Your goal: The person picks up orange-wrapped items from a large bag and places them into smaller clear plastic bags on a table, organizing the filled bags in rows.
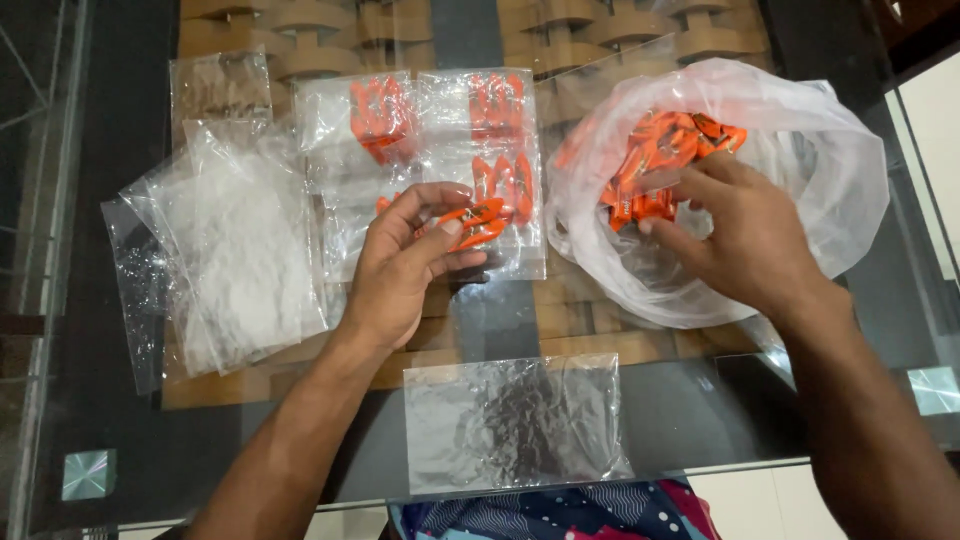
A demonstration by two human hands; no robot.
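Fingers (455, 225) of the left hand (400, 270) pinch small orange plastic clips (478, 222) mid-table; right hand (745, 240) fingers, curled, dig into the clear bag (830, 160) of clips near the right edge. Light, stiff, slippery: likely best pinched across their bodies.

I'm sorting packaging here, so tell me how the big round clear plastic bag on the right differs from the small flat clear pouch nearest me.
The big round clear plastic bag is open, crumpled and puffed up; the small flat clear pouch lies flat. The bag holds a heap of orange clips, with the right hand reaching in; the pouch looks empty and untouched. Both are transparent plastic on the glass table.
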